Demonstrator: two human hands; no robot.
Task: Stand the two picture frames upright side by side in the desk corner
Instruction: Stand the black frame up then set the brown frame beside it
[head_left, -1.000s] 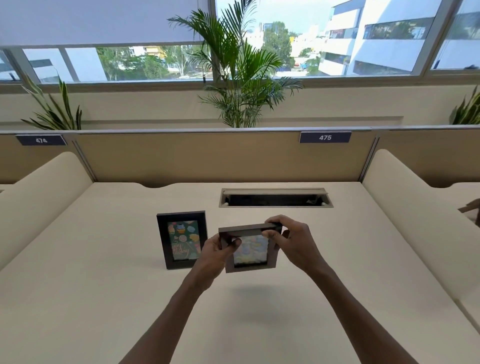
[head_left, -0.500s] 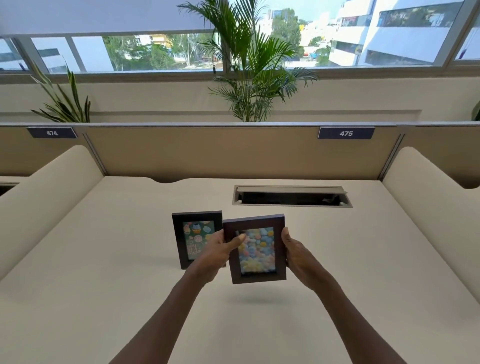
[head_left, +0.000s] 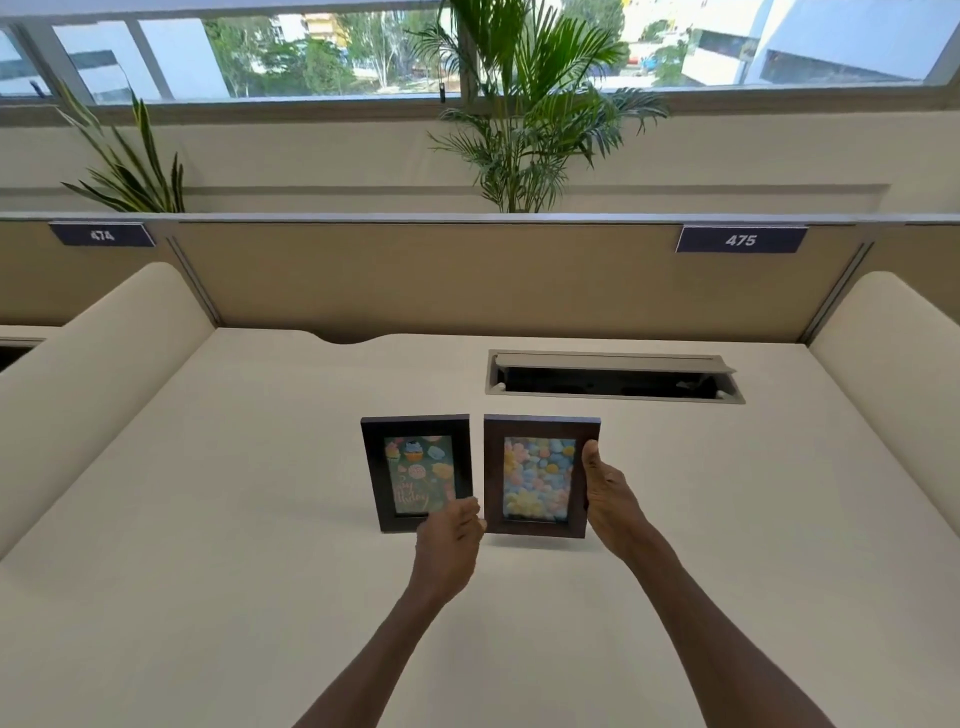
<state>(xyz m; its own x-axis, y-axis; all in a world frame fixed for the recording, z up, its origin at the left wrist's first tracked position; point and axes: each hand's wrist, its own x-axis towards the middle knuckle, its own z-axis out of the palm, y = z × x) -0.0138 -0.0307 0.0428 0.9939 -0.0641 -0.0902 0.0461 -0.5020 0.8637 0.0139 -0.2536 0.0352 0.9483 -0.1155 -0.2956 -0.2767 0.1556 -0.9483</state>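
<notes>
Two frames are standing upright on the desk (head_left: 208, 519), near its middle and well short of the back partition (head_left: 415, 280). The left frame (head_left: 415, 470), showing cupcakes on green, is standing free, which suggests a rear prop is carrying it. The right frame (head_left: 540, 475), showing pastel balls, is sitting just beside it with a narrow gap between them and their top edges level, so the pair is reading as one row.

The right hand (head_left: 608, 499) is gripping the right frame's outer edge, thumb lying on the front and fingers hidden behind; this is probably steadying the frame while it settles on its stand. The left hand (head_left: 449, 530) is loosely curled at the inner bottom corner of that frame, overlapping the left frame's lower corner; whether it is actually pinching either frame cannot be told.

Judged from the layout, the side-by-side standing is nearly done, but the pair is not yet occupying a desk corner.

Count: two frames, two hands, one cable slot (head_left: 613, 376), two plants, two number plates.
</notes>
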